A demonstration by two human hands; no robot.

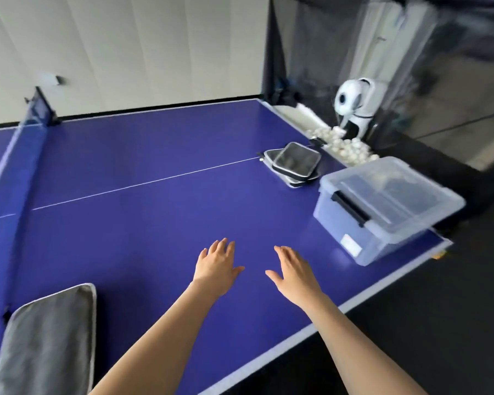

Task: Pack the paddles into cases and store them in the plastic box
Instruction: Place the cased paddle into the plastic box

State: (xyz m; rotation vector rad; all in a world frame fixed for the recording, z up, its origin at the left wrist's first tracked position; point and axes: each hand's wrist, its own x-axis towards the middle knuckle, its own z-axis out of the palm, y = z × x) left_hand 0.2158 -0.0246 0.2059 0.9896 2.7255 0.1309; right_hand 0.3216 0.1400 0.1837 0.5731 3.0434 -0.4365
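Currently both hands hover above the blue table [154,212], palms down, fingers straight and spread, holding nothing: left hand [216,267], right hand [293,273]. Stacked paddle cases [293,163] lie near the far table edge, just beside the lidded plastic box [382,206]. Grey case [46,343] lies near left.

place: table-tennis practice room | in front of me: blue counter [160,212] with white lines, net [17,155] at left | far right: white ball-feeding robot [354,106], heap of white balls [345,146], dark catch netting [311,52] | plain pale wall [126,47] behind
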